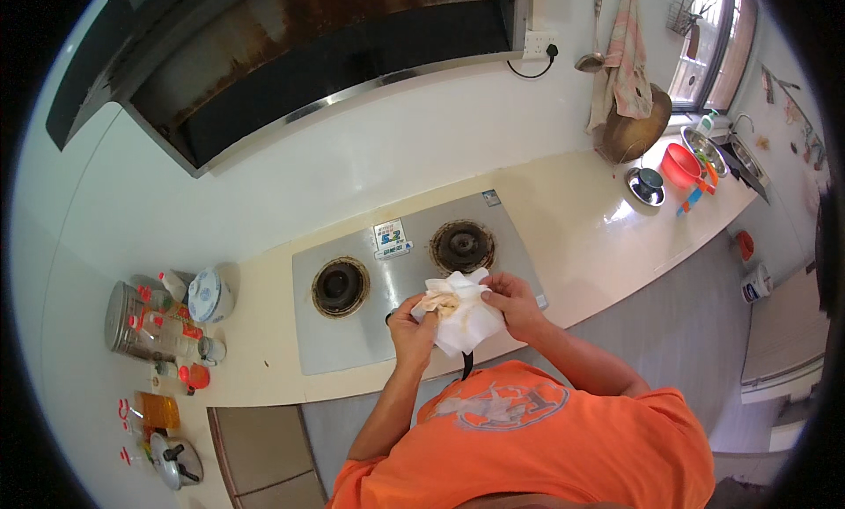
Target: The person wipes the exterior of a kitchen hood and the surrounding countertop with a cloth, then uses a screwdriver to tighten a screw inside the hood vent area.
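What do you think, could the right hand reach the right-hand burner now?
Probably yes: the right hand is close to the right-hand burner, and nothing stands on that burner. The hand grips the crumpled white sheet, though, so it may need to let go first.

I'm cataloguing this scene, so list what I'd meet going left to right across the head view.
Blue-and-white lidded jar → left burner → left hand → crumpled white sheet → right hand → hanging ladle → red basin.

Bright window [695,62] light glares on the counter [581,212], and lines bow toward black corners.
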The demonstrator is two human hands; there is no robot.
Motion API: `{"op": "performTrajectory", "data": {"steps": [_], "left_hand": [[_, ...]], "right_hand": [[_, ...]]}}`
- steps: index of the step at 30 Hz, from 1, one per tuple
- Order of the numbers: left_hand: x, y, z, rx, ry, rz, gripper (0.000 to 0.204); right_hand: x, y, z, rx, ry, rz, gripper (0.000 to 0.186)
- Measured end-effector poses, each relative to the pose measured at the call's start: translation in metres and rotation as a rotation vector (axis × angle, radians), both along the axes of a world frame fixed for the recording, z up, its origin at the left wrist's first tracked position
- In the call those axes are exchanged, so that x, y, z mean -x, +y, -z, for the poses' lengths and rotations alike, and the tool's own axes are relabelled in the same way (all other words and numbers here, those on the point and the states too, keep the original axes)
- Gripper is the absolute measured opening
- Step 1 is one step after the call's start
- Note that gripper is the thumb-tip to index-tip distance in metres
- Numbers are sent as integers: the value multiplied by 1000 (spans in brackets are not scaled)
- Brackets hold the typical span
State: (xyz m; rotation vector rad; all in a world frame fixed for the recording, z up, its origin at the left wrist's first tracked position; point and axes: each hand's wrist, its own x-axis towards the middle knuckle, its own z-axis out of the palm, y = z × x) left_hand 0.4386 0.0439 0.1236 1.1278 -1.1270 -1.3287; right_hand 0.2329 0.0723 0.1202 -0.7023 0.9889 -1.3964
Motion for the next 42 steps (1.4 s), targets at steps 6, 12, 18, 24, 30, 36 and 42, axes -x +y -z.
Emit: {"op": "performTrajectory", "data": {"steps": [6,12,18,24,30,36,42], "left_hand": [[78,17,17,-88,121,158,24],[147,31,24,-4,-121,153,13],[208,43,16,75,-239,252,14],[241,48,25,195,-276,223,28],[256,55,22,110,-190,227,34],[264,63,17,-49,-121,195,30],[267,62,24,105,-345,201,24]], "right_hand": [[41,21,10,87,310,-52,8],[86,34,28,121,382,133,26],[141,46,34,101,357,295,30],[182,56,45,163,253,344,5],[196,65,44,220,270,188,35],[202,69,43,184,294,67,24],[216,73,46,67,230,-27,12]]}}
